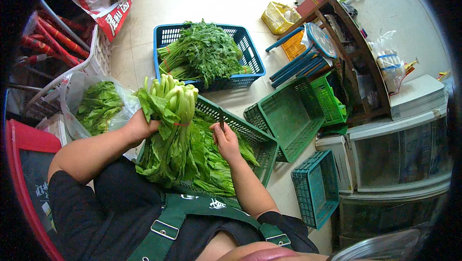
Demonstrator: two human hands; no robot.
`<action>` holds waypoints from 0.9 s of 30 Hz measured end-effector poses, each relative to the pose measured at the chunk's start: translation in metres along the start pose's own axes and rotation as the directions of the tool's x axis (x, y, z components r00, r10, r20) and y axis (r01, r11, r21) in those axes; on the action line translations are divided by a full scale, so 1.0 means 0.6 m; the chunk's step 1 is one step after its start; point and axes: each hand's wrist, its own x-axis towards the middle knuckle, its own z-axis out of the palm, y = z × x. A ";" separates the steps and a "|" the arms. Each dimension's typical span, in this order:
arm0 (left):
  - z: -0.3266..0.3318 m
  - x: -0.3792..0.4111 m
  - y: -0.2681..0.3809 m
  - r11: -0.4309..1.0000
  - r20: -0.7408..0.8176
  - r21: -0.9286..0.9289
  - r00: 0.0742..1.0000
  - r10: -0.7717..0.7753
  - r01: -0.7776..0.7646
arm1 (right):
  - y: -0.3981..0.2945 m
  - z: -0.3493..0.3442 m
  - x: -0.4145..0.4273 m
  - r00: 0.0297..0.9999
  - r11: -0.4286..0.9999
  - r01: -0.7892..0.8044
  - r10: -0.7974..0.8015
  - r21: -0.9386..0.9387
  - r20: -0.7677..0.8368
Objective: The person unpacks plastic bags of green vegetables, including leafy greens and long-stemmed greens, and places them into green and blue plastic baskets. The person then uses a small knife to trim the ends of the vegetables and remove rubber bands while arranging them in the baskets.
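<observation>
My left hand (143, 126) grips a bundle of leafy greens (173, 134), held stems up, its pale cut ends at the top and a red band around the stems. A knife (221, 119) with a dark blade is in my right hand (225, 140), the blade pointing away from me. Under both hands a green plastic crate (269, 152) holds more leafy greens (213, 174). Left of my left hand, a clear plastic bag (72, 105) contains further greens (99, 105). Beyond the hands stands a blue crate (254, 58) with banded bunches of feathery greens (211, 49).
To the right are an empty green crate (292, 123), a smaller teal crate (316, 188), stacked blue stools (321, 40), a wooden shelf (371, 80) and plastic drawers (400, 156). A white basket (99, 49) with red rolled items and a red chair (36, 136) stand at the left.
</observation>
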 end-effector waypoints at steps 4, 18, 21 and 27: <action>0.000 0.001 -0.002 0.999 0.028 -0.050 1.000 0.012 -0.010 | -0.002 -0.001 0.000 1.000 0.999 0.001 -0.001 0.038 0.007; 0.001 -0.001 0.009 0.998 0.043 -0.063 0.999 -0.027 0.030 | -0.001 -0.004 0.002 0.998 0.997 0.061 -0.062 -0.040 -0.024; 0.000 0.002 0.003 0.999 0.035 -0.045 0.999 0.005 -0.003 | 0.003 -0.003 0.003 0.997 0.996 0.072 -0.074 -0.049 -0.030; -0.001 0.003 -0.001 1.000 0.027 -0.007 1.000 -0.003 0.004 | -0.006 -0.003 -0.001 1.000 0.999 -0.008 0.009 0.038 -0.026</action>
